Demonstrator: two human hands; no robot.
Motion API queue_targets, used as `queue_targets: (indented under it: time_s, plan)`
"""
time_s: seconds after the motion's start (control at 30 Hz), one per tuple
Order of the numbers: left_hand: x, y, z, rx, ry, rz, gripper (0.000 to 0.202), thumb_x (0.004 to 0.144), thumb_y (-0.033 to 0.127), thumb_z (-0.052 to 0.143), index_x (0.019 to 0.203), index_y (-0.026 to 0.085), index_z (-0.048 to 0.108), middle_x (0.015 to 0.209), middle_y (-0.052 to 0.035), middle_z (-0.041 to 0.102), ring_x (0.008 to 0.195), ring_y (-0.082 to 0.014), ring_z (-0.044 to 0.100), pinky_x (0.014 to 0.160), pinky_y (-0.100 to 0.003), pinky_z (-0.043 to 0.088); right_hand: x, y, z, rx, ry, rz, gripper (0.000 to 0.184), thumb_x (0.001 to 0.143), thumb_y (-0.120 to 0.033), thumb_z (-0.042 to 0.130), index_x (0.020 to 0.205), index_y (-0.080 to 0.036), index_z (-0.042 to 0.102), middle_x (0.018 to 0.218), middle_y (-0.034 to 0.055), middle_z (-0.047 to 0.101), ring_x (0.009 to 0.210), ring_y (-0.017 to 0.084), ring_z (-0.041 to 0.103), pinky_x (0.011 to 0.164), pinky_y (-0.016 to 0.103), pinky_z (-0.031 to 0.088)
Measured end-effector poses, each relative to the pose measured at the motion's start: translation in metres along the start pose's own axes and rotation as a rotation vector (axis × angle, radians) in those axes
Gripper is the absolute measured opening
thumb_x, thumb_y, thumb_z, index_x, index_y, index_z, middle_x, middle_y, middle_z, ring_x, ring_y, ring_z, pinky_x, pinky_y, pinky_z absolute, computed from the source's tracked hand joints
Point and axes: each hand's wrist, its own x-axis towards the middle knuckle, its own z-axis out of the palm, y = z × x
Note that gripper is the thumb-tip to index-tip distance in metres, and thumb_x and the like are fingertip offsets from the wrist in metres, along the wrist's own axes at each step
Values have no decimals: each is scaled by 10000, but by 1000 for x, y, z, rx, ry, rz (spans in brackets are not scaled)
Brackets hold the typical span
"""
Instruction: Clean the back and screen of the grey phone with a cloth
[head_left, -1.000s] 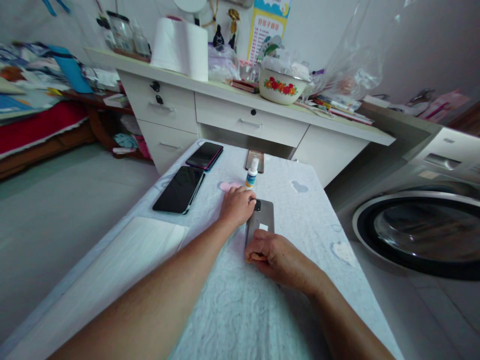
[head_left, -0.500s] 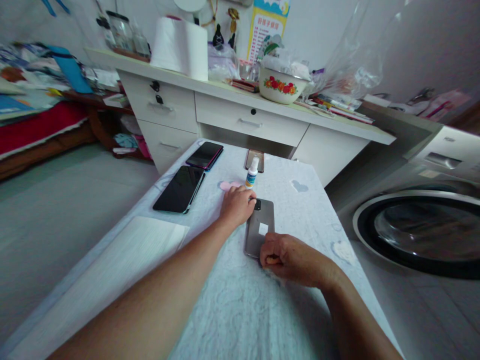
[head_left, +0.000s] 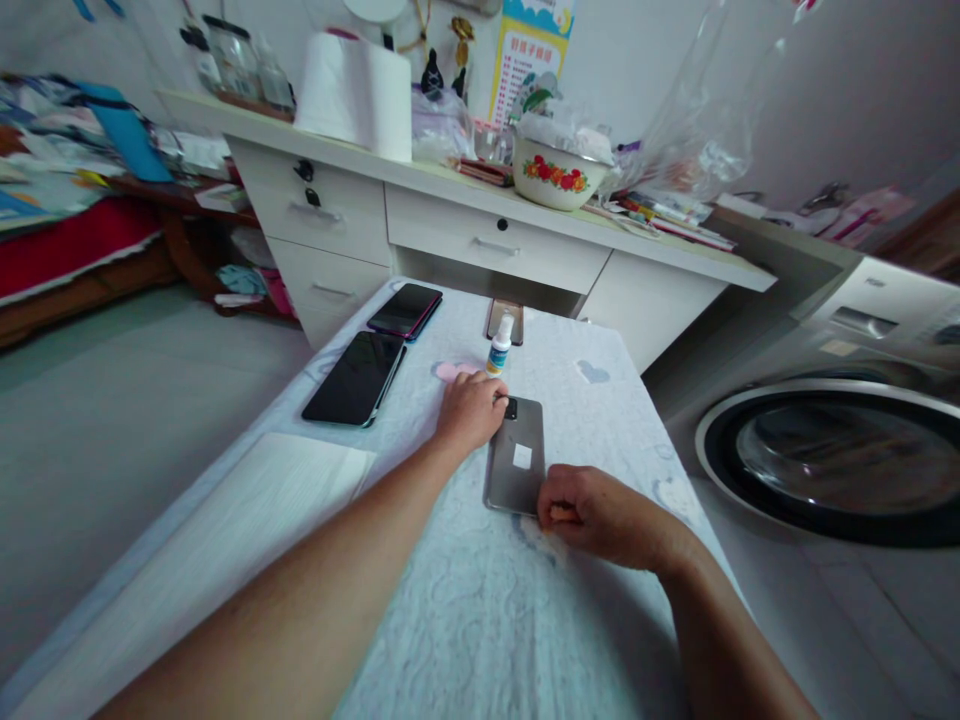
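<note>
A grey smartphone (head_left: 517,475) lies back up on the cloth-covered table, with a small white sticker on it and a dark camera block at its top. My left hand (head_left: 471,408) grips its upper left edge, thumb and fingers pressed together by the camera. At the lower right corner is my right hand (head_left: 589,512), closed with its fingers curled in; whatever they pinch is hidden. Just beyond my left hand stands a small white spray bottle (head_left: 499,348) with a blue and orange label.
Two dark-screened devices, a larger one (head_left: 356,380) and a phone (head_left: 406,311), lie at the left. A phone case or phone (head_left: 505,320) is behind the bottle. A folded white cloth (head_left: 292,480) covers the left edge. A desk (head_left: 495,245) and a washing machine (head_left: 825,440) border the table.
My right hand has slid right, from over the phone's lower part to its lower right corner. My left hand stays on the phone. The view has shifted slightly.
</note>
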Motion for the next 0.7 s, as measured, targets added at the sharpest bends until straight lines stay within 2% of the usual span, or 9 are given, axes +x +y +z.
queue_targets:
  time_s: [0.27,0.6,0.7]
  plan:
    - [0,0,0,-10,7,-6,146,840,273,556,904,239,682,1017,-39,659,988,-236,516,867,-368,385,-5,-13,21,0,212,56,138,778,-46,562,730,-172,588,764,-16,541,654,89,468,597,207,321]
    - [0,-1,4,-7,22,13,157,840,259,543,905,236,684,1012,-42,661,962,-228,527,881,-369,387,5,-18,47,-149,353,134,166,740,-13,509,740,-177,539,766,-5,531,660,108,483,594,220,311]
    - [0,-1,4,-11,21,7,155,839,259,545,909,238,681,1019,-40,658,974,-226,523,886,-364,386,8,-19,54,-188,396,118,168,752,-15,496,741,-177,538,759,-1,526,674,117,490,600,225,316]
